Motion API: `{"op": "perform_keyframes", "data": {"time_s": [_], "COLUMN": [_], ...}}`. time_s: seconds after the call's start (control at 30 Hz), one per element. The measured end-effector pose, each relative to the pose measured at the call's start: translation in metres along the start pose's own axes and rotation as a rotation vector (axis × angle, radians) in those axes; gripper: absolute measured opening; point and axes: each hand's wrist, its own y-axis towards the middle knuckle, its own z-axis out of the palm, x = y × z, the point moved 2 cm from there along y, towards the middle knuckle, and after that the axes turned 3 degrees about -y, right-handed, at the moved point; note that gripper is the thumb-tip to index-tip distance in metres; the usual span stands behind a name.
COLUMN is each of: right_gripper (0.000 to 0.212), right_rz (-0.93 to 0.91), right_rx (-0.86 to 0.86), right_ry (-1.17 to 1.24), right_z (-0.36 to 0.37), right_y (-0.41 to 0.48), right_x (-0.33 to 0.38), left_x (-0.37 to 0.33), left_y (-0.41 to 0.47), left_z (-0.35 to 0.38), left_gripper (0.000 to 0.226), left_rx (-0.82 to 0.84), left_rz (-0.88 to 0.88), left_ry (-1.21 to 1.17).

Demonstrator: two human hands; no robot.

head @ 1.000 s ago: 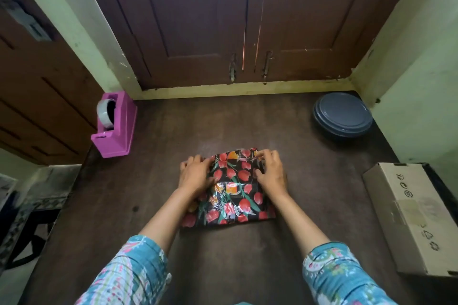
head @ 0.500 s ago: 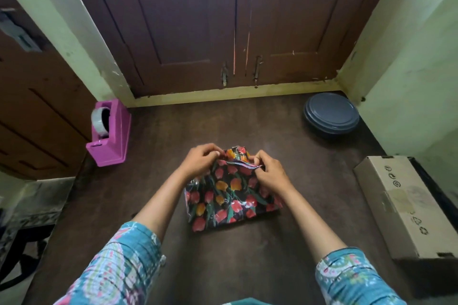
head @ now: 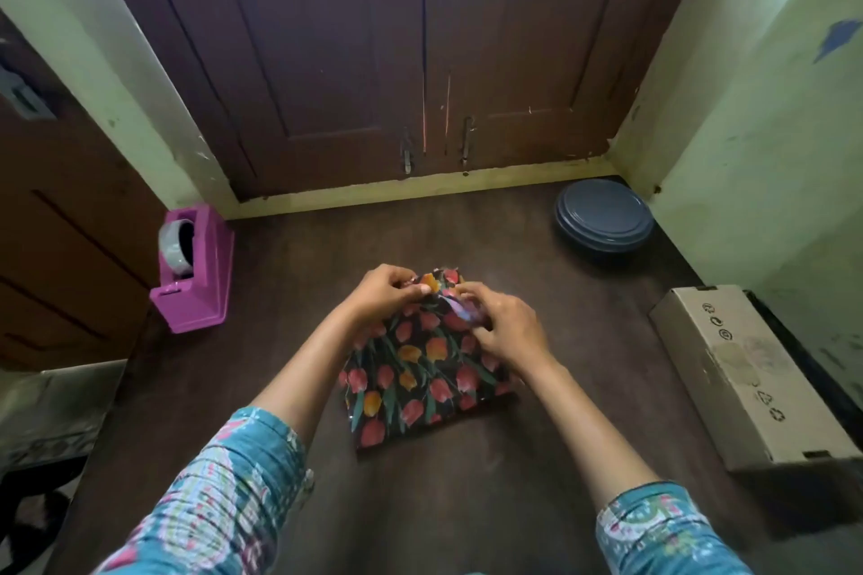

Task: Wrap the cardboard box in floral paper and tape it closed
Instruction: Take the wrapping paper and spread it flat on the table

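Head view: left hand [head: 383, 294] and right hand [head: 506, 329] pinch the glossy, likely slippery black floral paper [head: 415, 369] at the far flap, well right of the pink tape dispenser [head: 194, 275].

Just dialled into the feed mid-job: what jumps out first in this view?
The floral-wrapped box sits mid-table, with the left hand and right hand both pinching the paper at its far end. A bright pink tape dispenser stands at the table's left edge, untouched. To the right lie a plain cardboard box and, in the far corner, a blue round lid.
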Motion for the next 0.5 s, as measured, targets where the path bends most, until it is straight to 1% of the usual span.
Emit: {"op": "perform_keyframes", "data": {"time_s": [0.03, 0.07, 0.1, 0.13, 0.17, 0.2, 0.23, 0.27, 0.3, 0.33, 0.37, 0.4, 0.47, 0.5], "right_gripper": [0.044, 0.043, 0.044, 0.046, 0.045, 0.040, 0.036, 0.038, 0.047, 0.057, 0.063, 0.066, 0.072, 0.071], "right_rz": [-0.037, -0.042, 0.000, 0.077, 0.178, 0.282, 0.379, 0.466, 0.534, 0.583, 0.598, 0.599, 0.608, 0.599], "right_rx": [-0.062, -0.145, -0.225, -0.294, -0.338, -0.345, -0.302, -0.224, -0.137, -0.063, -0.018, -0.011, -0.033, -0.044], "right_ry": [-0.076, -0.135, -0.160, -0.135, -0.051, 0.087, 0.258, 0.461, 0.644, 0.767, 0.852, 0.919, 1.008, 1.016], "right_z": [-0.001, -0.001, -0.001, -0.002, -0.003, -0.001, 0.000, 0.003, 0.007, 0.010, 0.013, 0.015, 0.017, 0.018], "right_y": [0.001, 0.001, 0.000, -0.001, -0.001, 0.001, 0.005, 0.010, 0.016, 0.021, 0.024, 0.025, 0.026, 0.026], "right_x": [0.003, 0.005, 0.006, 0.009, 0.012, 0.016, 0.022, 0.028, 0.035, 0.041, 0.047, 0.051, 0.053, 0.051], "left_x": [-0.001, -0.001, -0.003, -0.005, -0.009, -0.014, -0.018, -0.021, -0.024, -0.027, -0.030, -0.031, -0.032, -0.032], "left_y": [0.000, -0.001, -0.003, -0.005, -0.009, -0.012, -0.015, -0.016, -0.018, -0.020, -0.023, -0.026, -0.031, -0.033], "left_z": [0.000, -0.002, -0.005, -0.008, -0.010, -0.011, -0.010, -0.007, -0.004, -0.001, 0.001, 0.002, 0.001, 0.001], "left_gripper": [0.034, 0.033, 0.030, 0.026, 0.022, 0.018, 0.016, 0.016, 0.017, 0.017, 0.017, 0.017, 0.016, 0.016], "left_rx": [-0.055, -0.150, -0.275, -0.388, -0.460, -0.481, -0.457, -0.405, -0.347, -0.289, -0.234, -0.187, -0.127, -0.107], "left_rz": [-0.007, -0.015, -0.026, -0.028, -0.015, 0.012, 0.048, 0.083, 0.108, 0.122, 0.122, 0.103, 0.050, 0.027], "left_ry": [0.016, 0.030, 0.037, 0.028, 0.007, -0.019, -0.045, -0.084, -0.141, -0.211, -0.292, -0.383, -0.560, -0.617]}}
